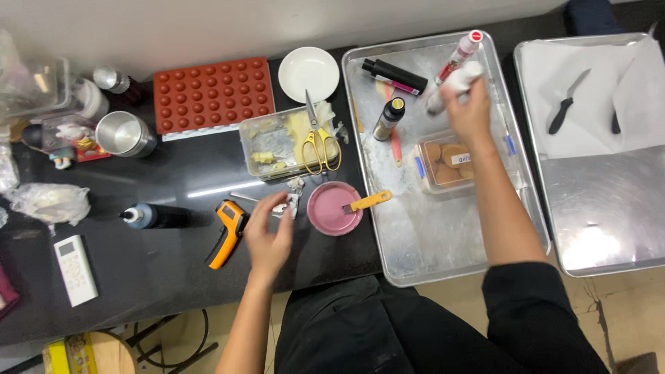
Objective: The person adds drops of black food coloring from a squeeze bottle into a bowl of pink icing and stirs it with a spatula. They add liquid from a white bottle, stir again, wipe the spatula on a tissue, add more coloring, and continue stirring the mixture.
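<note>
A dark, glossy surface runs along a pale wall, with two metal baking trays laid at its right end. The right hand reaches over the nearer silver tray, fingers closed around a blurred white squeeze bottle, just above a clear plastic tub of round brown biscuits. The left hand hovers open, fingers spread, over the surface between an orange handheld thermometer gun and a round pink bowl holding a yellow-handled spatula.
</note>
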A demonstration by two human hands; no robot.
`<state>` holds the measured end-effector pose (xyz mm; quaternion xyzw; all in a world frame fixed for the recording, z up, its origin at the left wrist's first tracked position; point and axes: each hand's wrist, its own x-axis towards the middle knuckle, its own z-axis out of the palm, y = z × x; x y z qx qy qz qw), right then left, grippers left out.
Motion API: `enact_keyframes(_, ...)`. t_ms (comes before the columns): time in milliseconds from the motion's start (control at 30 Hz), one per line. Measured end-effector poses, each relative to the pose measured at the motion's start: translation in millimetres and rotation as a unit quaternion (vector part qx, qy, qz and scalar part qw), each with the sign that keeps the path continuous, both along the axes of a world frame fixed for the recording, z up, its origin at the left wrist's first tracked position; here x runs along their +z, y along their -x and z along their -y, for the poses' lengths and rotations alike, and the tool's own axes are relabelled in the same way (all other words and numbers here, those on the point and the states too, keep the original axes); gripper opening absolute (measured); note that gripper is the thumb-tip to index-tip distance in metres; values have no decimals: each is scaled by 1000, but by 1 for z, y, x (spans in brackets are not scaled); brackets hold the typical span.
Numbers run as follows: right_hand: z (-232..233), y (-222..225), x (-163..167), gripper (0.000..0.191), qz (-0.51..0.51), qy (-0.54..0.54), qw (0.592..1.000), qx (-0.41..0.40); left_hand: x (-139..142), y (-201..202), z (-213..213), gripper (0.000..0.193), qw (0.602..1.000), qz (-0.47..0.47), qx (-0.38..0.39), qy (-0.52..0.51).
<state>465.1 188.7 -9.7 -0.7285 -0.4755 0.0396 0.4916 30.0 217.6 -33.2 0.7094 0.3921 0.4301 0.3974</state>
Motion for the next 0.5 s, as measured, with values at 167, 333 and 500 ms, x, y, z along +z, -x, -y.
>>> enact_keyframes(167, 21, 100, 30, 50, -198, 86, 938, 270, 58, -77, -36, 35, 973, 8, -204, -110)
enact_keyframes(333, 41, 148, 63, 67, -16, 127, 950, 286, 86, -97, -36, 53, 958, 27, -282, 38)
enact_keyframes(500, 51, 161, 73, 48, 18, 179, 951, 251, 83, -88, -38, 38, 936, 16, -304, -175)
